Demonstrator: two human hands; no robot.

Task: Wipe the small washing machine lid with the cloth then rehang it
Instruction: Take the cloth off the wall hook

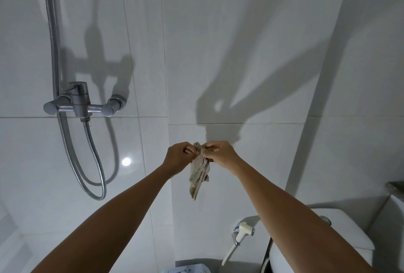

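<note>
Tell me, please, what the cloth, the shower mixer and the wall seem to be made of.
The cloth, held by both hands, looks like soft woven cotton: it hangs limp, creased and greyish. The shower mixer appears to be brushed metal with a dull sheen. The wall looks like glossy white ceramic tile, with grout lines and a light reflection.

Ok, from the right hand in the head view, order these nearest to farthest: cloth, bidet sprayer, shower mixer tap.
From the right hand:
1. Cloth, pinched in its fingers, hanging below.
2. Bidet sprayer, low on the wall, below the hand.
3. Shower mixer tap, far to the left.

Single head view, wide-angle, faces tiled wall close ahead, arms reaching forward from below
</note>
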